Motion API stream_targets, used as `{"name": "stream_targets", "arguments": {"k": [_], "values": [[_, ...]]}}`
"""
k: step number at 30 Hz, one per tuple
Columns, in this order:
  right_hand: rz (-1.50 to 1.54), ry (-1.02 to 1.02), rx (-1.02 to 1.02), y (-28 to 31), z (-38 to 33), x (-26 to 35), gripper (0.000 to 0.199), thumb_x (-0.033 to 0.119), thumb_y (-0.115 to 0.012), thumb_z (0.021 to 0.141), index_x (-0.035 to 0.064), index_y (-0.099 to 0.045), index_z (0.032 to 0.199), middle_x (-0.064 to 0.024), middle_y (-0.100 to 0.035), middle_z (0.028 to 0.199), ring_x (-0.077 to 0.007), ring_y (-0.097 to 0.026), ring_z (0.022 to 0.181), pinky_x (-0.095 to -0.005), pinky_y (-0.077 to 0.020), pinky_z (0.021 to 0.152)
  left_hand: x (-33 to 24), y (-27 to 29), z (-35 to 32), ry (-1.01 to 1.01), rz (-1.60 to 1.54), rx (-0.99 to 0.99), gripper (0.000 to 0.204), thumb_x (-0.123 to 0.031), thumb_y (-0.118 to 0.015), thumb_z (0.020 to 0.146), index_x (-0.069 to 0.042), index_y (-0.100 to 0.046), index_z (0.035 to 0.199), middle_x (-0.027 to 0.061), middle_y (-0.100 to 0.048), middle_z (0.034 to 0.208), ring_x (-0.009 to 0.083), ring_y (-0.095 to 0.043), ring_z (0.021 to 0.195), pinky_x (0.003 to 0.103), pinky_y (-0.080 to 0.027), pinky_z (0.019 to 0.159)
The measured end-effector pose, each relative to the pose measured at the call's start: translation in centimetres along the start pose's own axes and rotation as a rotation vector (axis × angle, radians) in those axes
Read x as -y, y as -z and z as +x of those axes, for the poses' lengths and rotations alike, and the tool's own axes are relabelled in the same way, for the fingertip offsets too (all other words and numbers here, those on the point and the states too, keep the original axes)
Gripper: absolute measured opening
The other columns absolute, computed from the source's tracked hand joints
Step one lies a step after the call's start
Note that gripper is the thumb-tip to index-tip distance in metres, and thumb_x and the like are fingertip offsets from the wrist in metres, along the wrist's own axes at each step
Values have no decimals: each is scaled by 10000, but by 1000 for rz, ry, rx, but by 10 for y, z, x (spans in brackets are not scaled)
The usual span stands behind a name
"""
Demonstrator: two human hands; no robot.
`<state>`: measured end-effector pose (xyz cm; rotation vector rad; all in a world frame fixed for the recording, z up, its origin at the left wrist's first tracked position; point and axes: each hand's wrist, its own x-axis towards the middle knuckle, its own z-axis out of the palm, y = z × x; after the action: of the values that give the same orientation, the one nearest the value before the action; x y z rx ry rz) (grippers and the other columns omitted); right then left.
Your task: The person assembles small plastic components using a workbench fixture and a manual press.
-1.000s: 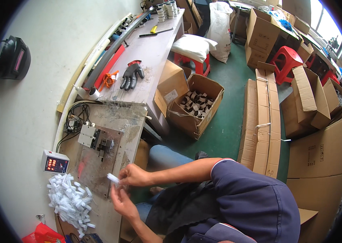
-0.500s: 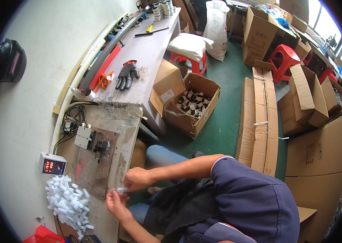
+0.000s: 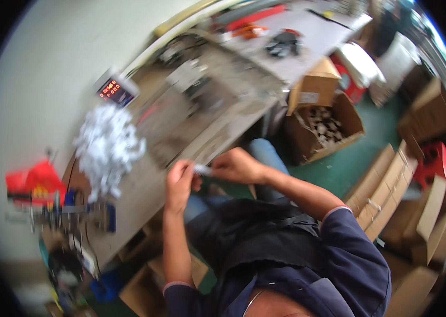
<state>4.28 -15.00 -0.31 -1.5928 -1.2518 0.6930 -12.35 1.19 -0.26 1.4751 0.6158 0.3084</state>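
Beside the bench (image 3: 141, 203), a small whitish piece (image 3: 201, 169) is pinched by the left hand (image 3: 179, 180) and right hand (image 3: 236, 166). Both are curled nearly closed!

Hard to make out the small white piece (image 3: 201, 169) between left hand (image 3: 179, 182) and right hand (image 3: 238, 166) — blurred, hidden at both ends by the grip. Impossible to pick out single items in the smeared white heap (image 3: 108, 150) at left, or to trace the fixture (image 3: 203, 94) farther off.
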Motion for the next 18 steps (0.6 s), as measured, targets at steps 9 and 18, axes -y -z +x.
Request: {"name": "stream_targets", "arguments": {"k": [9, 18], "values": [[101, -156, -258, 6, 32, -2, 200, 177, -692, 851, -20, -713, 824, -88, -630, 645, -157, -590, 608, -345, -473, 589, -30, 28, 43, -169, 57, -295, 128, -154, -599, 1033, -36, -640, 1058, 14, -643, 816, 54, -568, 607, 219, -453, 502], [-382, -125, -571, 31, 93, -32, 188, 214, -672, 791, 34, -677, 737, -192, -674, 712, -394, -677, 693, -460, -535, 661, 16, 43, 97, -507, 659, -643, 119, -170, -658, 972, -72, -689, 1032, 108, -740, 911, 290, -710, 815, 398, -541, 758]]}}
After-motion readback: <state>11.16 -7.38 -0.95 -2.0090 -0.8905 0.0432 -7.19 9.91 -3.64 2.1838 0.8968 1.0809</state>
